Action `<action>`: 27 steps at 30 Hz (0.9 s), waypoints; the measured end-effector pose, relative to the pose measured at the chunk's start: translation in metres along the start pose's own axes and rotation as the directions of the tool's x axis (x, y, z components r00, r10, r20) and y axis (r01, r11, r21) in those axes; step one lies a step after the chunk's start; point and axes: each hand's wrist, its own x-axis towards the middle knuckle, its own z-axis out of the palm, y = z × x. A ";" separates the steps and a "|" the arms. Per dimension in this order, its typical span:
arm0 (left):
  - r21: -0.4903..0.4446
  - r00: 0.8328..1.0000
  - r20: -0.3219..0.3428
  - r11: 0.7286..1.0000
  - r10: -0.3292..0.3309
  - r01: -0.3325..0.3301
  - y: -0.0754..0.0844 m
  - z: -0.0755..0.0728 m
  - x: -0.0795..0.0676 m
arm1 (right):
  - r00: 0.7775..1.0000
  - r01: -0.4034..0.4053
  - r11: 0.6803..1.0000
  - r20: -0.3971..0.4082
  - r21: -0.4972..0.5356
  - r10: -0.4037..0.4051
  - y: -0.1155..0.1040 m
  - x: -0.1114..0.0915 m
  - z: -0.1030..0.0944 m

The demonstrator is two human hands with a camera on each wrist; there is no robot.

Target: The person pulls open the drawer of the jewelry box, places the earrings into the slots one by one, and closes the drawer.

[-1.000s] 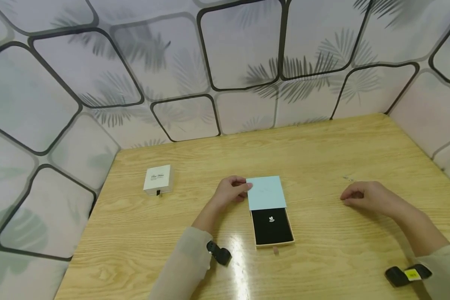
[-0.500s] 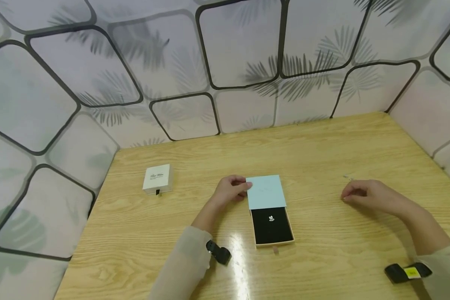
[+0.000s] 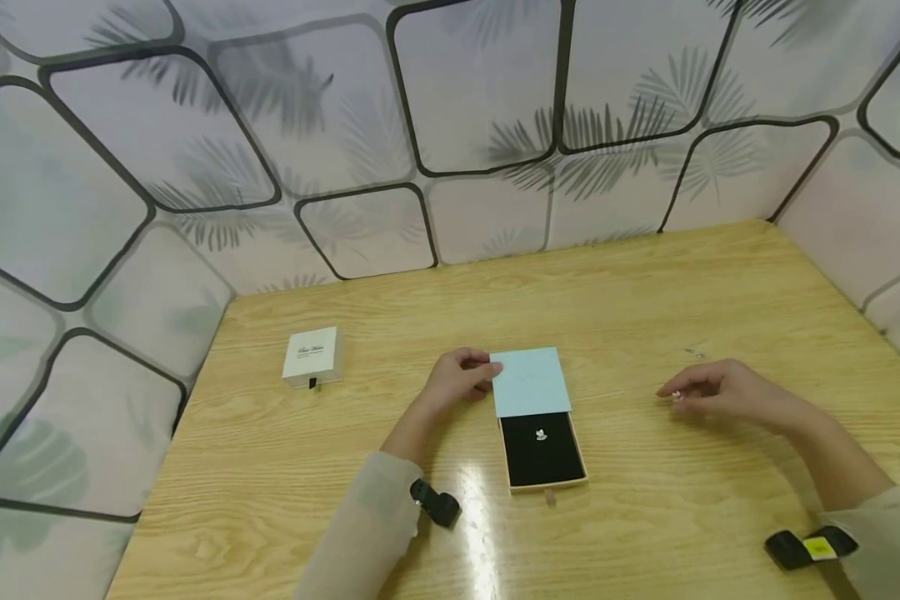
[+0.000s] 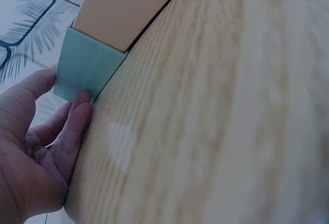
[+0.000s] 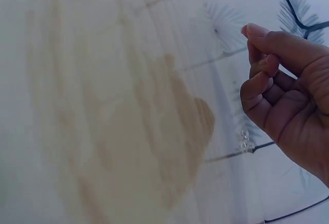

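Observation:
A jewelry box with a pale blue sleeve lies half slid out, its black-lined drawer toward me. One small silver ornament sits on the black lining. My left hand holds the sleeve's far left side, thumb on top and fingers against the side; the left wrist view shows the fingers at the sleeve's end. Off to the right, my right hand pinches a small silver piece of jewelry between thumb and forefinger, just over the table.
Beyond the right hand, more tiny silver jewelry lies on the wooden table. A small white box with lettering and a black pull tab stands at the left. Patterned walls border the back and sides.
My right hand has lifted slightly and moved left from the tabletop, and a silver piece now shows between its fingertips. The left hand keeps its hold on the sleeve.

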 end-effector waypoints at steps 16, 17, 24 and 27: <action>-0.005 1.000 0.002 1.000 -0.004 0.004 0.005 0.001 0.005 | 0.988 0.150 0.983 0.041 -0.107 -0.146 -0.024 0.019 0.020; -0.005 1.000 0.003 1.000 -0.004 0.004 0.006 0.001 0.005 | 0.985 0.170 0.978 0.039 -0.121 -0.166 -0.026 0.019 0.021; 0.002 1.000 0.000 1.000 0.012 -0.012 0.006 0.001 0.005 | 0.957 0.290 0.949 0.050 -0.123 -0.286 -0.032 0.024 0.024; -0.004 1.000 -0.005 1.000 0.002 -0.002 0.006 0.001 0.006 | 0.948 0.318 0.942 0.059 -0.105 -0.313 -0.034 0.026 0.025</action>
